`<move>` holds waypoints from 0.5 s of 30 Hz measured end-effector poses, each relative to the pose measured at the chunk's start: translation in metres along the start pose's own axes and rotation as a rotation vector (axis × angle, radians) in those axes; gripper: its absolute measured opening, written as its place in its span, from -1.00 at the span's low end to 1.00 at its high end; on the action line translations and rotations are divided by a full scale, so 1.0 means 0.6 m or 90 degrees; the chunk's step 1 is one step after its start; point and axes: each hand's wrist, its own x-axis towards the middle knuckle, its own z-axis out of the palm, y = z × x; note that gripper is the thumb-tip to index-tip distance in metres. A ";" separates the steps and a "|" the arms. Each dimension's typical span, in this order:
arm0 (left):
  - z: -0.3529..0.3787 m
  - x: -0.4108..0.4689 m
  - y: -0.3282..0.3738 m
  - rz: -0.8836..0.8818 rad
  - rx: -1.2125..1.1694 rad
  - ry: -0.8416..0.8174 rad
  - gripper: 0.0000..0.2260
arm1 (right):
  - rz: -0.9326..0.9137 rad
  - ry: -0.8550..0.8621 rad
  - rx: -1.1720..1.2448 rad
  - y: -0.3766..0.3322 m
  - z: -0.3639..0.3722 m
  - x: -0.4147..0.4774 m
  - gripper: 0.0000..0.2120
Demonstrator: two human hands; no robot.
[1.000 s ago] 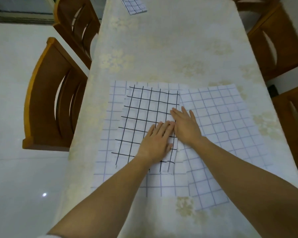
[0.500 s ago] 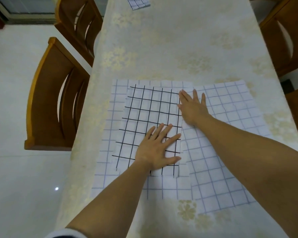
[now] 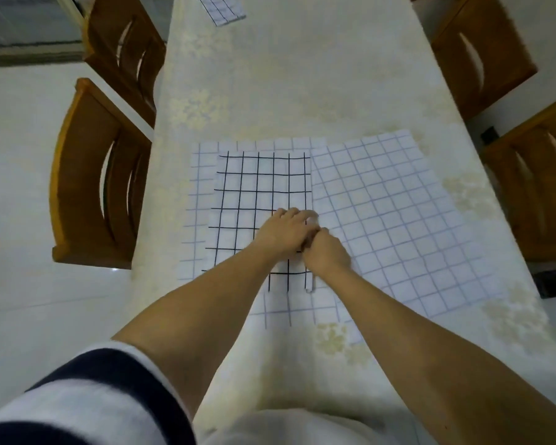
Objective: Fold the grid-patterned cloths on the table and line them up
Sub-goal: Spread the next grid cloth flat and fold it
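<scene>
Left hand (image 3: pixel 283 234) sits curled, its fingers pinching the right edge of the black-grid cloth (image 3: pixel 257 187). Right hand (image 3: pixel 327 255) is tucked against it, fingers bent, grip hidden, can't tell. The cloth lies on a pale-grid cloth (image 3: pixel 203 175), with a second pale sheet (image 3: pixel 392 220) just right, mid-table (image 3: pixel 302 75).

Left hand (image 3: pixel 284 234) and right hand (image 3: pixel 327 253) pinch black-grid cloth (image 3: pixel 257 187).
</scene>
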 end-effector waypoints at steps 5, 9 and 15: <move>-0.020 0.028 -0.015 0.092 0.062 -0.032 -0.68 | -0.017 -0.037 0.047 0.024 -0.022 0.012 -0.79; -0.053 0.046 -0.040 0.106 0.047 -0.013 -0.80 | -0.057 -0.053 0.120 0.063 -0.070 0.022 -0.78; -0.094 0.056 -0.080 0.016 -0.059 -0.002 -0.84 | -0.163 -0.139 0.090 0.120 -0.185 0.055 -0.87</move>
